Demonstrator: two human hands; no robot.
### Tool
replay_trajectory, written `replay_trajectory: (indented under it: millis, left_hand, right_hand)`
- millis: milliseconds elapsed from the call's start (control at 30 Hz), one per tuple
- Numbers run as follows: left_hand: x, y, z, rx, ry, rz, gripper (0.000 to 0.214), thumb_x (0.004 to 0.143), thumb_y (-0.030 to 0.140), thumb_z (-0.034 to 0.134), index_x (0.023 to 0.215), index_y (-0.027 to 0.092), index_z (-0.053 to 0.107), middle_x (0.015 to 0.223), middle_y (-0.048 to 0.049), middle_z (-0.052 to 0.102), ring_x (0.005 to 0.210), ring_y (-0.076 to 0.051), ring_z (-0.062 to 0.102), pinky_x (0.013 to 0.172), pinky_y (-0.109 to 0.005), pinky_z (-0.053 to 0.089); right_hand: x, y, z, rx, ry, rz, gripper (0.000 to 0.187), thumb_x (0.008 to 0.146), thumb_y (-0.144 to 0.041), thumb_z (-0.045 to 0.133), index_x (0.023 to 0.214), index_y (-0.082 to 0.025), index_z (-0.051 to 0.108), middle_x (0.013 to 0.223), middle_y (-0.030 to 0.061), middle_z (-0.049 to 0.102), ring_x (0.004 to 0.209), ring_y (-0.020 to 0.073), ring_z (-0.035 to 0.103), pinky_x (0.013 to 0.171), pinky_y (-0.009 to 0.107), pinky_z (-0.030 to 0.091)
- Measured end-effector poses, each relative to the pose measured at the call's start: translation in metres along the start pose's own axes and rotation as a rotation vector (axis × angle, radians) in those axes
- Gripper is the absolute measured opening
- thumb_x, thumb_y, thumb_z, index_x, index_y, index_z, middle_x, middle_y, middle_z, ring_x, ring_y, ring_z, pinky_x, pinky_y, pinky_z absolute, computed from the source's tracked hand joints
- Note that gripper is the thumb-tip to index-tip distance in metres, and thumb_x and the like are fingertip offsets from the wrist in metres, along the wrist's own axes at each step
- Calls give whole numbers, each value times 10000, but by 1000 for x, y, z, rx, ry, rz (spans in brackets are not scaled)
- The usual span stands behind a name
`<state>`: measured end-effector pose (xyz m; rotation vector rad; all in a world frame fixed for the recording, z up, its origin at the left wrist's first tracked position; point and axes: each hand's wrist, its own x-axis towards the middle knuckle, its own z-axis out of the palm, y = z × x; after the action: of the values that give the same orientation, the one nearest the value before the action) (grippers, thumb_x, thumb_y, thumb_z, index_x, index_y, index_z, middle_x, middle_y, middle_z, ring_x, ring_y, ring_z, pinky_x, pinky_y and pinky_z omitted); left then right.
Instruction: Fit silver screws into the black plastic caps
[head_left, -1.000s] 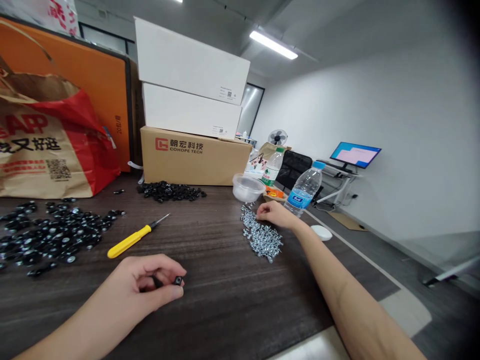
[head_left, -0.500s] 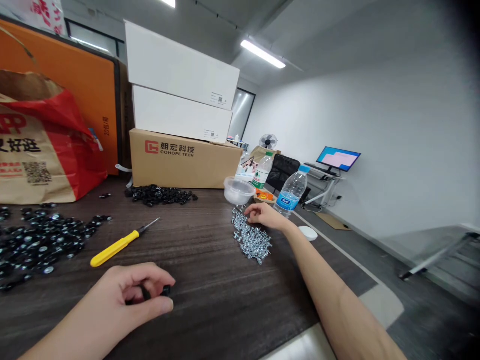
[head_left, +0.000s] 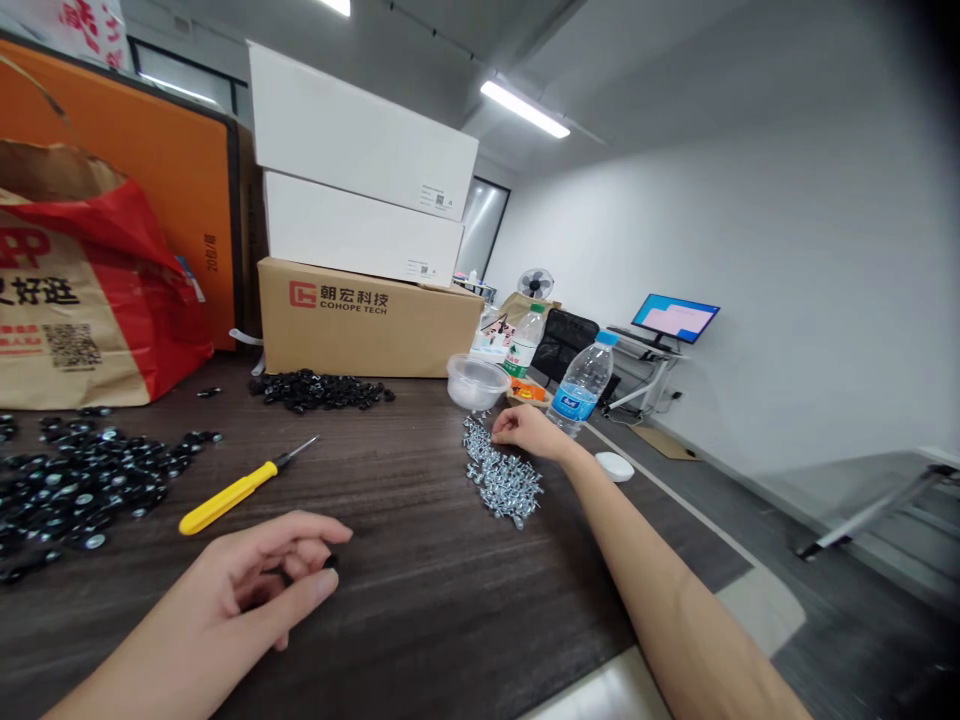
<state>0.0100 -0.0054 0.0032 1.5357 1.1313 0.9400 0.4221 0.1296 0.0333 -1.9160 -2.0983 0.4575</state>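
1. Head view, the left hand [head_left: 240, 585]: This hand is above the dark wood-grain table [head_left: 442, 590], in the lower part of the view. Its fingers curl in toward the thumb, and they are not spread. A small black part [head_left: 331, 561] shows at the fingertips, pinched between them, but the hand hides most of it, so I cannot see its exact shape.

2. Head view, the right hand [head_left: 529, 431]: This hand reaches forward, and its fingers are bent and close together. They are at the top edge of a pile of silver screws [head_left: 501, 485], which lies on the table. I cannot tell if the fingers pinch a screw.

3. Head view, things near the hands: A screwdriver with a yellow handle [head_left: 223, 500] lies on the table, between the left hand and a wide scatter of black round parts [head_left: 79, 485]. A smaller heap of black parts [head_left: 319, 390] lies farther forward, in front of a cardboard box [head_left: 360, 320]. Two white boxes [head_left: 360, 165] are stacked on this box. Beyond the silver screws stand a clear plastic bowl [head_left: 478, 381] and a water bottle with a blue label [head_left: 579, 388]. A large paper bag with red plastic [head_left: 82, 300] stands at the left side of the table.
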Motion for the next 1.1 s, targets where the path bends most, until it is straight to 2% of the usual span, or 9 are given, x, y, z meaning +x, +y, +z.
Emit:
replay_trajectory:
  millis: [100, 300, 367, 433, 567, 633, 733, 867, 1100]
  left_hand:
    - [3, 9, 0, -7, -6, -15, 433, 641, 565, 751, 897, 228, 844, 643, -36, 672, 471, -158, 561, 448, -242, 502]
    - [6, 25, 3, -67, 20, -120, 389, 526, 559, 793, 707, 216, 831, 515, -22, 637, 442, -150, 511, 406, -232, 485]
    - [6, 22, 3, -60, 18, -125, 367, 515, 537, 813, 685, 211, 817, 553, -34, 682, 447, -148, 515, 383, -219, 470]
    - [6, 17, 2, -67, 19, -141, 368, 507, 502, 827, 732, 211, 821, 669, -63, 759, 507, -180, 595, 397, -219, 489]
    - [9, 11, 0, -37, 4, -137, 304, 523, 436, 826, 735, 218, 836, 717, -81, 796, 641, -235, 711, 572, -242, 585]
    - [9, 11, 0, -48, 42, -85, 252, 510, 424, 832, 671, 229, 828, 757, -79, 801, 676, -243, 734, 639, -246, 605]
    - [9, 13, 0, -96, 113, -26, 235, 478, 420, 839, 616, 234, 807, 822, -70, 798, 676, -241, 736, 639, -248, 612]
    - [7, 18, -2, -75, 62, -115, 313, 518, 468, 835, 709, 221, 818, 678, -70, 786, 641, -236, 722, 598, -242, 587]
    - [5, 29, -6, -257, 70, -123, 408, 476, 421, 891, 824, 215, 840, 780, -86, 815, 613, -255, 723, 618, -316, 624]
  right_hand:
    - [0, -2, -1, -35, 18, 6, 228, 985, -313, 637, 1122, -132, 652, 1097, 73, 674, 919, 193, 675, 801, 367, 591]
    - [1, -2, -1, -87, 51, 24, 235, 987, -319, 632, 1136, -138, 652, 1131, 80, 668, 950, 201, 670, 825, 379, 586]
    - [1, -2, -1, -100, 50, 31, 235, 986, -318, 634, 1134, -135, 650, 1116, 77, 670, 934, 197, 672, 809, 371, 589]
    - [1, -1, -1, -114, 45, 39, 234, 986, -317, 635, 1129, -132, 649, 1096, 73, 672, 911, 191, 675, 789, 362, 593]
    - [0, -2, 0, -133, 34, 30, 230, 986, -315, 635, 1125, -133, 652, 1099, 72, 674, 914, 191, 676, 792, 361, 593]
    - [0, -2, 0, -141, 32, 23, 231, 986, -316, 634, 1129, -135, 653, 1110, 74, 673, 927, 195, 675, 802, 366, 591]
    - [0, -2, 1, -156, 38, 20, 237, 988, -319, 632, 1135, -135, 648, 1106, 74, 671, 925, 195, 674, 803, 370, 591]
    - [1, -1, 3, -168, 52, 4, 239, 990, -323, 630, 1134, -133, 646, 1095, 72, 672, 917, 193, 675, 803, 372, 590]
    - [5, 1, 6, -207, 106, -1, 229, 993, -326, 623, 1122, -139, 653, 1101, 73, 673, 926, 194, 672, 816, 374, 587]
